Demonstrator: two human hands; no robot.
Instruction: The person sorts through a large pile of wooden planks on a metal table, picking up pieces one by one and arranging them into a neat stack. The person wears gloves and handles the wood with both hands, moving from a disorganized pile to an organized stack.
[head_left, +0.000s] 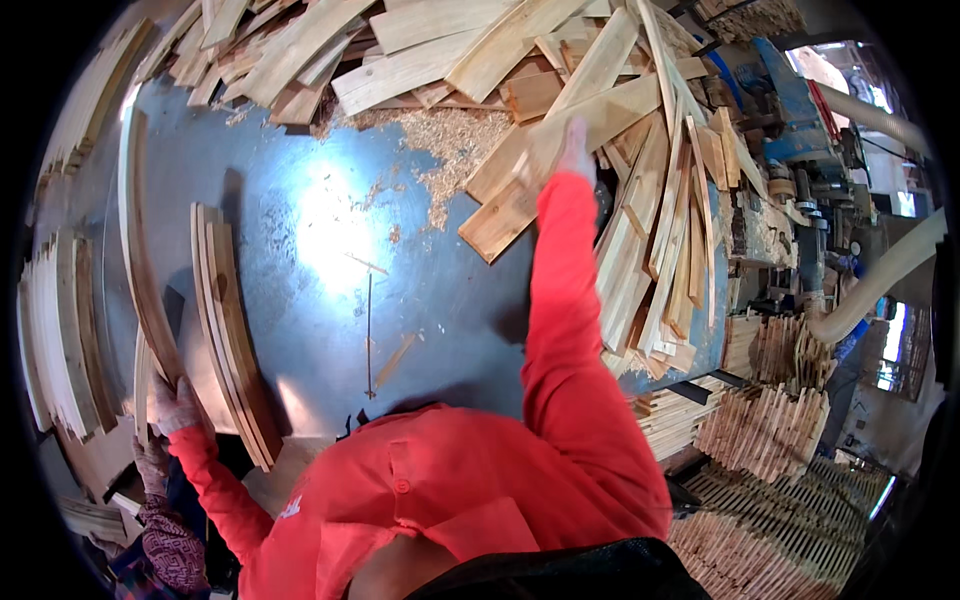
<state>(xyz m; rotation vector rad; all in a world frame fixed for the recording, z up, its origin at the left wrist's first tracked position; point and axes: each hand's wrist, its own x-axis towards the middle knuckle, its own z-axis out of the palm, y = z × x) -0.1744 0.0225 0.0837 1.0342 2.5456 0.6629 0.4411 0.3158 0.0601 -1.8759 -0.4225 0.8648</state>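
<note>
head view, fingers first: the right hand (576, 150) is stretched far out, fingers laid flat and spread on a pale wooden board (560, 150) at the near edge of the big jumbled heap of boards (470, 50); they press on its face and are not curled around it, so i judge the hand open, touching rather than gripping. the board lies slanted across the others, its lower end jutting over the blue table (330, 300). the left hand (172, 405) is down at the near left, fingers wrapped around the lower end of a curved wooden strip (140, 270) that runs up along the table's left edge; that hand is closed on it. just beside it lies a small stack of similar curved strips (230, 330), on edge, touching the table.

the board looks like dry, thin softwood: light, stiff, rough-sawn, so not slippery but likely splintery. taking it by the long edges near its free lower end should lift it clear of the pile. the curved strip is slender and may flex, so a hold nearer the middle would steady it.

the right arm in a red sleeve (560, 330) is nearly straight, reaching up and away; the left arm is bent, low and close to the body. sawdust (450, 140) lies below the heap, and a second person's patterned sleeve (165, 540) shows at the lower left.
</note>
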